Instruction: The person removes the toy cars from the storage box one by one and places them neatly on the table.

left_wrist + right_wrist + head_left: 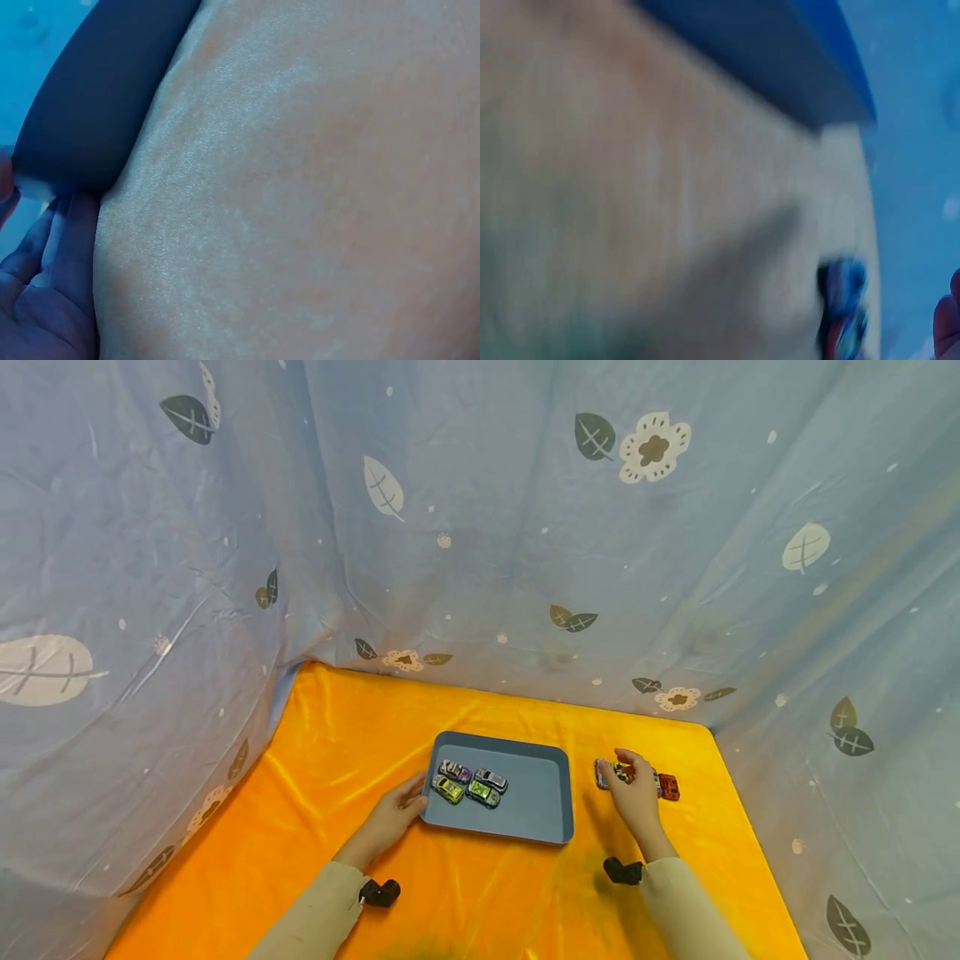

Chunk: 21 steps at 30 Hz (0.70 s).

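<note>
Right hand (636, 793) apparently grips a toy car (621, 771) beside the tray (542, 802).

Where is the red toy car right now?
In the head view the red toy car sits on the orange cloth, right of the blue tray, at the far right end of the cars beside the right hand.

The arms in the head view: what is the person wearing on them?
Both arms wear long, loose beige fabric sleeves, left sleeve and right sleeve. At each cuff sits a small black wrist camera, one on the left and one on the right. The left hand and right hand are bare, without gloves.
</note>
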{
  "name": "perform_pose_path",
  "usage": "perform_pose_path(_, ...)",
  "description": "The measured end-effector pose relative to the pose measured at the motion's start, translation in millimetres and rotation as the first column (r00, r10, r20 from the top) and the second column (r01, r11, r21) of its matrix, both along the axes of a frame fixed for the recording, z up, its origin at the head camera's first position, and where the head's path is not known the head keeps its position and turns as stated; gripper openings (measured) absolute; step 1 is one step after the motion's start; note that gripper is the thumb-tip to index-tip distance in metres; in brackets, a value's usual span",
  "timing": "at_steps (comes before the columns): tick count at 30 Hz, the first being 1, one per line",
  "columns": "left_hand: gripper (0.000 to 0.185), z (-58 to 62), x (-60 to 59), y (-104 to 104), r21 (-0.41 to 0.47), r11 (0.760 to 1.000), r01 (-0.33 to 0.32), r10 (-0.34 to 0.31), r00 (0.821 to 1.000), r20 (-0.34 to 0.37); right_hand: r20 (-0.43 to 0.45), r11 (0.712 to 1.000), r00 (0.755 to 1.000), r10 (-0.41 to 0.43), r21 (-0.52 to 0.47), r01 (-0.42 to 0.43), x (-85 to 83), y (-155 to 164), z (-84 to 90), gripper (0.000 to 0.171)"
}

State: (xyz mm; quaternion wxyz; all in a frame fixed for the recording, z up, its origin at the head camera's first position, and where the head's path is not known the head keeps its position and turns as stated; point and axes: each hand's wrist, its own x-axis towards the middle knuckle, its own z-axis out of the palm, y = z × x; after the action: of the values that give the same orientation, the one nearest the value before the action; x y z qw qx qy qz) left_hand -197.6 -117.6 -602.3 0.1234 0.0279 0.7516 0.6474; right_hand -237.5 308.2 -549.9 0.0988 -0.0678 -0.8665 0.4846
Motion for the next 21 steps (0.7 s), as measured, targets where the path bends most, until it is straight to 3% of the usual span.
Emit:
perform_pose_path(11, 0.054, 0.6, 2.5, 2, 0.015, 0.999, -0.029, 0.029, 1.000, 0.001, -0.102, 0.980, 0.978, 0.184, -0.054, -0.190, 1.8, -71, 7.2, 0.052)
perform_pose_path(21, 0.054, 6.4, 3.0, 3, 0.021, 0.999, -0.031, 0.031, 0.999, 0.008, 0.028, 0.958, 0.969, 0.244, -0.164, -0.236, 1.7, -113, -5.4, 0.060)
